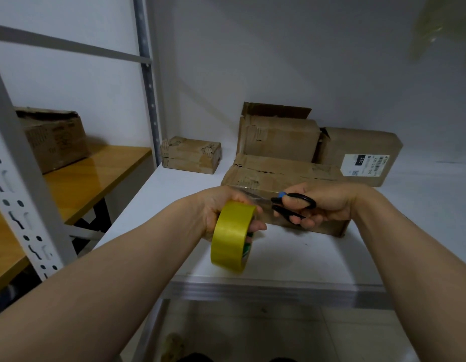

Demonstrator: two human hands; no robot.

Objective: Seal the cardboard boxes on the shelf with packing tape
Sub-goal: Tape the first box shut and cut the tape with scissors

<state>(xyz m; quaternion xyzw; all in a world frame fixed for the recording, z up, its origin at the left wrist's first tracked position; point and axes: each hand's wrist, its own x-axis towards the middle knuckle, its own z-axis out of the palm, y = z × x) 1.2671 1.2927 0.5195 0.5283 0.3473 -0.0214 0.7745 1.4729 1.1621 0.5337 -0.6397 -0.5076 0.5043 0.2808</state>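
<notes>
Left hand (213, 212) grips the yellow tape roll (230, 236). Right hand (328, 207) holds the black scissors (292, 205), fingers through the spread handles and blades aimed toward the roll. Green print on the roll's core is unreadable. Just behind, the flat front box (279, 176) on the white shelf (279, 257) seems to carry a glossy strip along its top, so I judge it nearly sealed, pending the cut. Farther back, the tall box (279, 137) has a flap standing up and looks undone. The white label (363, 165) on the neighbouring box (362, 142) reads "220".
</notes>
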